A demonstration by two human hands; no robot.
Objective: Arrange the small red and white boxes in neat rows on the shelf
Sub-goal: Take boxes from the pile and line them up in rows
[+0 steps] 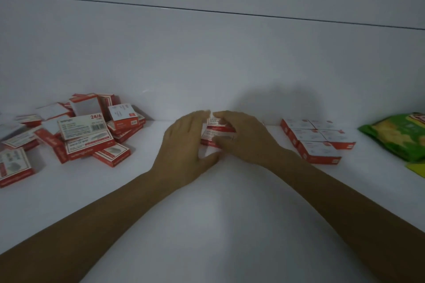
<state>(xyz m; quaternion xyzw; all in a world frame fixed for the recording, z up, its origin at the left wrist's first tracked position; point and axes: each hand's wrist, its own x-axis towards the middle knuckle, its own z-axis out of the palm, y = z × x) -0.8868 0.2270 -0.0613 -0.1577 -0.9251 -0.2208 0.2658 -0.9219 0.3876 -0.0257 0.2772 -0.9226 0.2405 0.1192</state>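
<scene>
Both hands, left hand (pixel 184 142) and right hand (pixel 243 135), have fingers clamped around a small stack of boxes (pixel 217 132) on the shelf (pixel 207 209), left of the neat rows (pixel 315 138), apparently squaring it; next, slide it flush beside them.

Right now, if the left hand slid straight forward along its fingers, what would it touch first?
The left hand probably meets the small red and white boxes between both hands, then the white back wall; depth is unclear.

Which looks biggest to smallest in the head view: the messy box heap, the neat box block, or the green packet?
1. Jumbled heap of red and white boxes
2. Neat block of red and white boxes
3. Green plastic packet, cut off by the frame, so unsure.
</scene>
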